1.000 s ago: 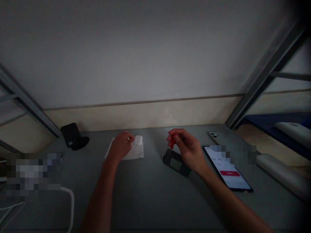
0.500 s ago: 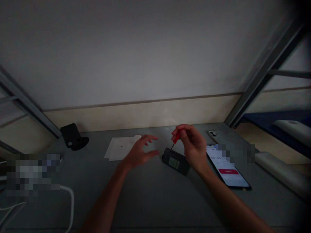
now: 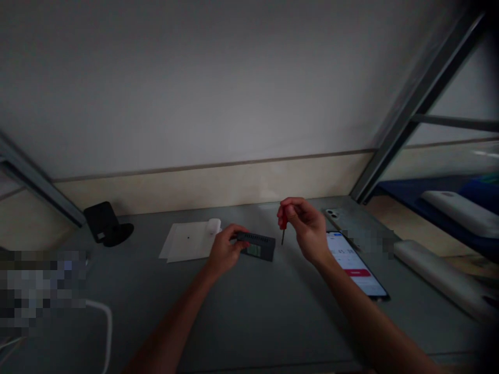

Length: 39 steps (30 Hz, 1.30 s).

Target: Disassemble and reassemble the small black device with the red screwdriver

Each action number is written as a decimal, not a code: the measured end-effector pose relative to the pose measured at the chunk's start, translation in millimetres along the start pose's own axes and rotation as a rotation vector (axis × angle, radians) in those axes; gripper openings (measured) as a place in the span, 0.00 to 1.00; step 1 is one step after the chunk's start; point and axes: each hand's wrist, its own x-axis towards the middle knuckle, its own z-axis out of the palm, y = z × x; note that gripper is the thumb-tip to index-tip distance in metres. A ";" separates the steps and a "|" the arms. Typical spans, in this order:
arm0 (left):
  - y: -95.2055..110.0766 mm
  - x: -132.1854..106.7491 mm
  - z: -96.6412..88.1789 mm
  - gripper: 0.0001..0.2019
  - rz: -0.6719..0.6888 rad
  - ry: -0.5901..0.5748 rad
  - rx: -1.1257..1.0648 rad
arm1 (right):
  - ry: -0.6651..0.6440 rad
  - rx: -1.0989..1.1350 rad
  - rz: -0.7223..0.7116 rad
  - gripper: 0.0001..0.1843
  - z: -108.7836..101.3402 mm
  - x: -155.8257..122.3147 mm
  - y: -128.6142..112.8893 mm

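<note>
My left hand [image 3: 224, 249] grips a small black box-shaped device [image 3: 258, 245] by its left end and holds it just above the grey table [image 3: 249, 311]. My right hand [image 3: 306, 226] pinches a small screwdriver with a red handle [image 3: 284, 224], tip pointing down, just right of the device. A white sheet of paper [image 3: 185, 241] lies left of my left hand, with a small white object [image 3: 213, 226] at its far right corner.
A lit smartphone [image 3: 354, 265] lies right of my right hand, another phone [image 3: 335, 214] face down behind it. A black stand [image 3: 104, 224] sits at the back left. A white cable [image 3: 103, 322] runs along the front left. Metal frame bars rise on both sides.
My left hand left the paper and white object, crossed right and took hold of the black device, lifting and turning it. My right hand raised the screwdriver off the device.
</note>
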 end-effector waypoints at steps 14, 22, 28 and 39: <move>2.3 0.2 2.0 0.12 0.001 -0.011 -0.014 | -0.039 -0.104 -0.028 0.09 12.1 -7.5 -0.4; 2.1 -0.9 1.8 0.12 0.022 -0.009 0.019 | -0.160 -0.302 -0.102 0.05 10.6 -10.2 -6.5; 0.3 -0.1 1.7 0.12 0.041 -0.005 0.011 | -0.234 -0.191 -0.044 0.09 7.3 -9.3 -11.8; 10.6 -9.5 3.4 0.13 0.250 -0.017 0.209 | -0.237 -0.224 -0.041 0.09 9.6 -9.1 -15.9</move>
